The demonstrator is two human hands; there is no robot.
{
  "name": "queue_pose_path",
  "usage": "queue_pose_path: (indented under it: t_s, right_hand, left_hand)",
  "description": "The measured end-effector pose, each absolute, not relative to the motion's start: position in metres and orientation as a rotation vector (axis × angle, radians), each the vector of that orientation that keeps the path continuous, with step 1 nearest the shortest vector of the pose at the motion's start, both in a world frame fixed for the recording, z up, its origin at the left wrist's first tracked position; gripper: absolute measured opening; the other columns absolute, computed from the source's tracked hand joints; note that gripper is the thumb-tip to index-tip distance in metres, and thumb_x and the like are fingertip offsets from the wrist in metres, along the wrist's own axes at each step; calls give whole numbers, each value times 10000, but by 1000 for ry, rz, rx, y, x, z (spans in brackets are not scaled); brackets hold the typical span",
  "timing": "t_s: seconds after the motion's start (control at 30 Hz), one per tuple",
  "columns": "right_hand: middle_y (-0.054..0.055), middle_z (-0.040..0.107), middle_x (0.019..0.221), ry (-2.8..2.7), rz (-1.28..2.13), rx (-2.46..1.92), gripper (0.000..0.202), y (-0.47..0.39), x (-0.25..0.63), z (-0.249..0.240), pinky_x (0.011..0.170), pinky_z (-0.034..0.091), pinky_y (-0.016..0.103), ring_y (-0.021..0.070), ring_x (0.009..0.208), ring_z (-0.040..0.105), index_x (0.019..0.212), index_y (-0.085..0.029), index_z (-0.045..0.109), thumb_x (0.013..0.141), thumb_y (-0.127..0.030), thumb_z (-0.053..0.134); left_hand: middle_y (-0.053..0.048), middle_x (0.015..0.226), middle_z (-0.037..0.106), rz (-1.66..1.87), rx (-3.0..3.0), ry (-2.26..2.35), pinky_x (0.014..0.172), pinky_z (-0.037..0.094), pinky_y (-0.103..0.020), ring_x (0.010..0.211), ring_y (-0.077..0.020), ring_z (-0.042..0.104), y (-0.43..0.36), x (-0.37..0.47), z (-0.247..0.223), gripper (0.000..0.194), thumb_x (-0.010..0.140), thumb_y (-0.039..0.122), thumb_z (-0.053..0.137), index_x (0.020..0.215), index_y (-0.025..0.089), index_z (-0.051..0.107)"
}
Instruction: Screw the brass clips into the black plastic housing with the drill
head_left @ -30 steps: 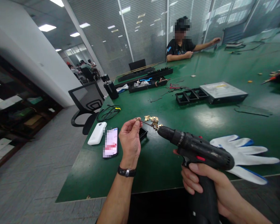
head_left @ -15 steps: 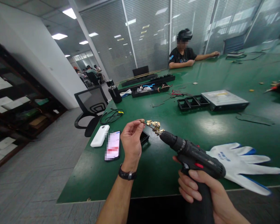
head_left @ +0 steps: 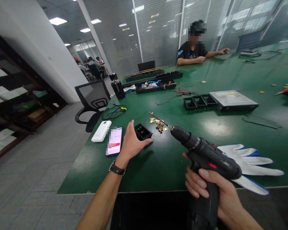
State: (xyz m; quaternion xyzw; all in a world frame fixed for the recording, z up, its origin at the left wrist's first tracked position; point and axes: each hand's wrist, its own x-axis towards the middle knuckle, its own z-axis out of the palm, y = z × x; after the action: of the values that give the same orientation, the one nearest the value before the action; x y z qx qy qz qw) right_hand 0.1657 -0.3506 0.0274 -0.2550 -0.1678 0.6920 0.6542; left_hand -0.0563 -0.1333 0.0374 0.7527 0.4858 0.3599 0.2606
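Observation:
My right hand (head_left: 211, 188) is wrapped round the grip of a black power drill (head_left: 204, 153), which points up and left. A thin coppery rod (head_left: 158, 118) extends from the drill's tip. Beneath and beside the rod, small brass hinge-like pieces (head_left: 160, 127) lie in a pile on the green table (head_left: 168, 166). My left hand (head_left: 134, 140) has its thumb and fingers spread beside a small black box (head_left: 143, 131) that has a few small bits inside. Whether the hand touches the box is hard to tell.
A phone (head_left: 114, 142) and white device (head_left: 101, 131) lie at left, near a coiled cable (head_left: 114, 111). A white glove (head_left: 252, 161) lies right of the drill. Farther back are a black divided tray (head_left: 199, 102), a metal-topped box (head_left: 233, 100) and a person (head_left: 193, 48).
My left hand has let go of the rod's far end, moved down and left, and opened beside the black box. The drill has shifted slightly right and its rod now shows along its length.

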Motion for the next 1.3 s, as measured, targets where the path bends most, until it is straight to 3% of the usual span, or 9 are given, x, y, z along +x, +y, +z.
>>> queue_pose_path:
  t_s: [0.2,0.3,0.53,0.73,0.87,0.97,1.13,1.3]
  right_hand:
    - [-50,483,621,-415,1562,-655,530,-358,172,28,551,422,295,93,483,352,1408,-211,681,897,-328,759]
    - [-45,520,622,-420,1535,-731,564,-361,176,31,559,436,300,100,484,408,1434,-210,660,893,-320,773]
    - [-49,558,627,-464,1431,-948,629,-367,183,42,577,479,324,127,497,500,1449,-216,615,867,-335,822]
    - [-30,595,651,-606,1397,-1080,561,-371,187,48,608,505,350,160,542,554,1393,-198,645,898,-405,808]
    - [5,614,671,-809,1397,-1134,276,-375,193,35,643,517,364,175,595,583,1048,-183,744,963,-446,744]
    - [30,631,678,-984,1372,-1176,329,-379,198,22,679,536,374,194,651,613,829,-194,706,1009,-469,678]
    - [32,667,703,-1195,1277,-1240,389,-379,199,26,704,532,354,194,685,659,782,-214,675,1067,-460,577]
    - [42,688,688,-1269,1270,-1382,445,-374,193,45,720,542,366,209,677,687,671,-224,622,1028,-485,570]
  left_hand:
    - [-299,1708,330,830,2114,1333,1315,287,-602,1594,-469,360,-118,-52,26,1379,654,569,935,1718,143,168]
    - [-266,1661,369,820,2175,1303,1286,357,-600,1540,-447,430,-115,-51,24,1345,689,515,922,1724,168,136]
    - [-163,1659,303,1056,2504,1047,1328,341,-596,1597,-368,330,-121,-44,32,1215,756,266,888,1706,298,130]
    - [-190,1661,300,1136,2644,923,1310,364,-650,1593,-402,337,-122,-41,35,1290,733,339,947,1709,288,105]
    - [-213,1641,325,1185,2710,852,1282,406,-646,1561,-405,382,-122,-42,35,1321,718,499,955,1705,268,107]
    - [-219,1628,342,1233,2748,788,1264,429,-647,1544,-408,399,-124,-43,37,1305,721,583,931,1699,268,127]
    - [-211,1619,363,1293,2783,768,1278,407,-651,1546,-406,391,-129,-44,44,1225,766,540,913,1692,260,161]
    - [-201,1604,384,1318,2800,760,1269,425,-638,1530,-392,414,-135,-40,49,1172,791,478,905,1689,257,184]
